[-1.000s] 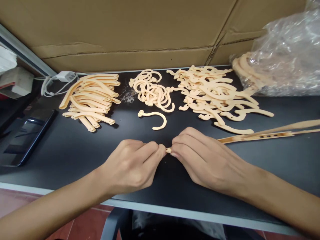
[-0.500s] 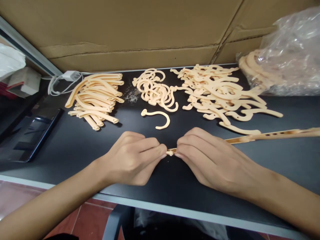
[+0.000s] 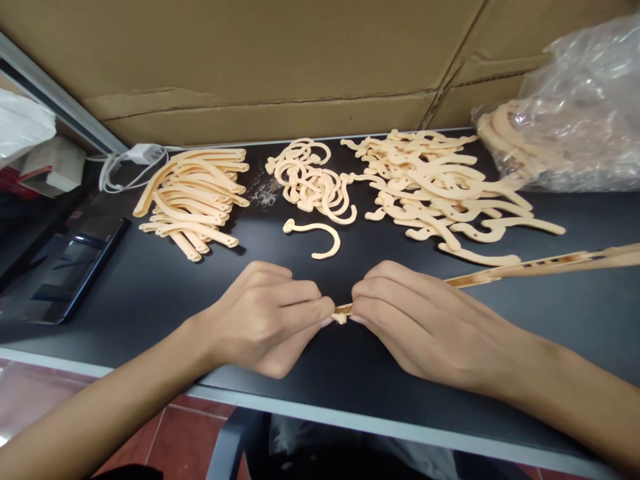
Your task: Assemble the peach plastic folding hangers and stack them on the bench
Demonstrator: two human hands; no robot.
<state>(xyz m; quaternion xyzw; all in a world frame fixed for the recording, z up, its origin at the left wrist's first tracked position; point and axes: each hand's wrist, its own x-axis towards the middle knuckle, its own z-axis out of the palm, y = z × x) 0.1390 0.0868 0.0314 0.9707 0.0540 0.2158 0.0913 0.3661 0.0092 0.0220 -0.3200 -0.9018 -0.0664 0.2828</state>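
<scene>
Between my hands is a long beige plastic hanger (image 3: 540,263), partly assembled, its hollow arm stretching out to the right past my wrist. My left hand (image 3: 273,317) pinches its near end, fingers closed. My right hand (image 3: 420,320) grips the same hanger a little to the right, thumb and fingers pressed together. A short knobbly bit shows in the gap between my fingertips; the rest there is hidden. Just beyond my hands a single beige hanger hook (image 3: 327,230) lies on the black table (image 3: 165,320).
Straight hanger arms (image 3: 195,193) lie piled at left, hooks (image 3: 315,180) in the middle, and curved hanger pieces (image 3: 435,180) at right. A clear plastic bag (image 3: 585,113) stands back right. A phone (image 3: 80,270) and white charger cable (image 3: 135,173) lie at left; cardboard (image 3: 280,60) stands behind.
My fingertips and the held end of the hanger have shifted slightly downward, toward me. Both hands keep their grip; the piles look unchanged.
</scene>
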